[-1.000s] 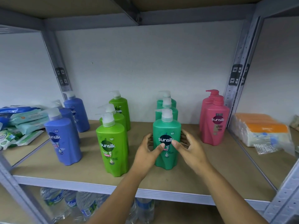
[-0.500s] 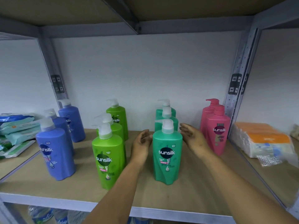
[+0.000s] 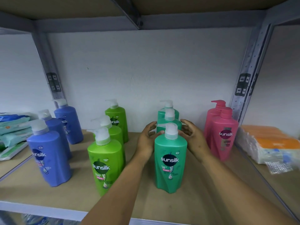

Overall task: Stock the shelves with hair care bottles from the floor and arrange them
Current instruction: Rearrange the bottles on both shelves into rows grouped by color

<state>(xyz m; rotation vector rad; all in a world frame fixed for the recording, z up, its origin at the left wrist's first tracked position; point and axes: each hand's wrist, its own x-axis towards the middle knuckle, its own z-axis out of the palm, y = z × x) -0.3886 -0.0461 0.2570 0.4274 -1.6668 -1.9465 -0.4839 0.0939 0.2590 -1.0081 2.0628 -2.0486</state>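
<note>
- Blue bottles (image 3: pixel 48 153) are standing three deep at the left of the shelf (image 3: pixel 203 200), with flat wipe packs (image 3: pixel 14 127) lying on the neighbouring board beyond them.
- Lime green bottles (image 3: pixel 104 166) are lining up next, also three deep, front label facing me.
- I am seeing my left hand (image 3: pixel 146 140) reaching in just behind the front teal bottle (image 3: pixel 169 161), on its left side, fingers loosely curved and spread, thumb pointing toward the pump.
- That front teal bottle is standing upright near the middle of the shelf; the middle teal bottle (image 3: pixel 170 122) is sitting between my two hands, and a third one is hiding behind it against the wall.
- I cannot tell whether either hand is actually touching the middle bottle; both are cupping it widely, not clamping.
- My right hand (image 3: pixel 194 137) is mirroring on the right, fingers curved inward and relaxed.
- Pink bottles (image 3: pixel 223 132) are standing two deep further right.
- Orange packs (image 3: pixel 267 142) are lying past the upright post.
</note>
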